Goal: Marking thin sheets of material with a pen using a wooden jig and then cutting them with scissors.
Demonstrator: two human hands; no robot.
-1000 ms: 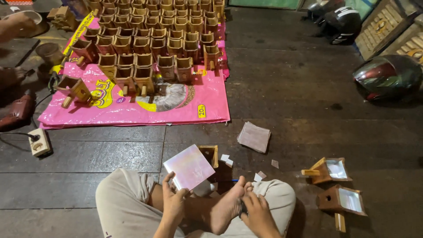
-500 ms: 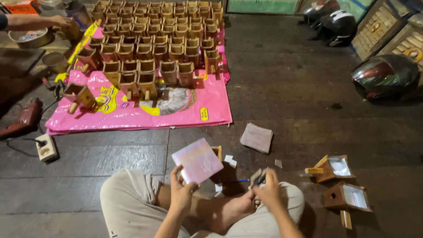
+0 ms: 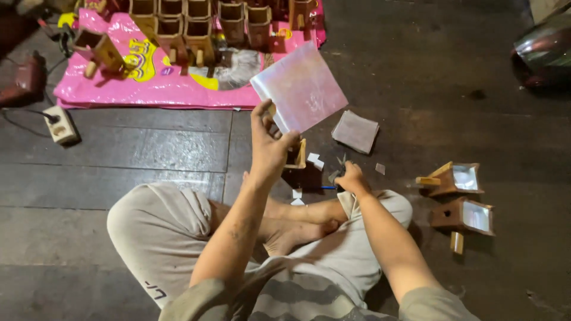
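Observation:
My left hand is raised and grips a square, shiny pinkish translucent sheet by its lower corner. My right hand is down at the floor by my knee, fingers curled around a small dark tool next to a thin blue pen-like stick. A small open wooden box sits on the floor just behind my left hand, with small white scraps around it. I sit cross-legged in light trousers, bare feet under my arms.
A stack of square sheets lies on the dark plank floor. Two wooden pieces with shiny windows lie at right. A pink mat holds several wooden boxes. A white power strip is at left, a helmet at top right.
My left hand lifted the sheet higher and away from me. My right hand moved from my foot out to the floor at the small tool. The view tilted down.

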